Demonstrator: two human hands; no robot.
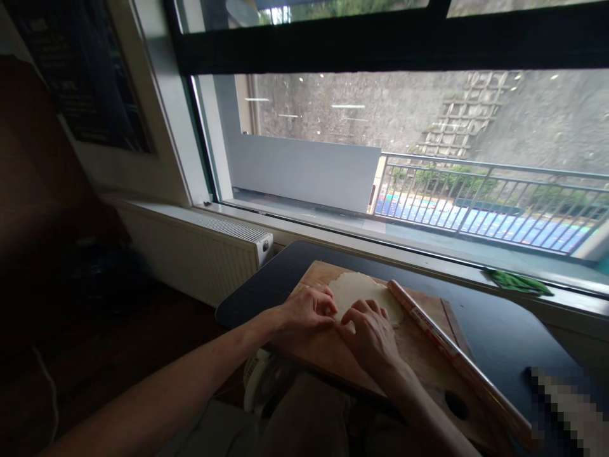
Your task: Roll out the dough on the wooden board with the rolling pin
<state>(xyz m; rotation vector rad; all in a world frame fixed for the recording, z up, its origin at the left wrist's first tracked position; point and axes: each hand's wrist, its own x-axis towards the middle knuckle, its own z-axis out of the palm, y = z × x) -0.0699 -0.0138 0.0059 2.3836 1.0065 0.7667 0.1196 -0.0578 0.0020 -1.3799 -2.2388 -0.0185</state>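
Note:
A thin, pale sheet of dough (358, 289) lies flat on a wooden cutting board (328, 357). At its near left edge, my left hand (311, 306) has its fingers curled and pinched on the dough's rim. My right hand (370, 330) rests at the near edge, fingers bent and closed on the dough, its thumb close to the left hand. Both hands cover part of the near rim. To the right, a long roll wrapped in clear and red-printed film (445, 343) lies slantwise across the board.
The board rests on a dark table (490, 311) below a window. A green cloth (517, 281) lies on the sill. A white radiator (190, 247) stands to the left, and a pale fan-like object (259, 381) is below the table edge. A pixelated patch covers the lower right corner.

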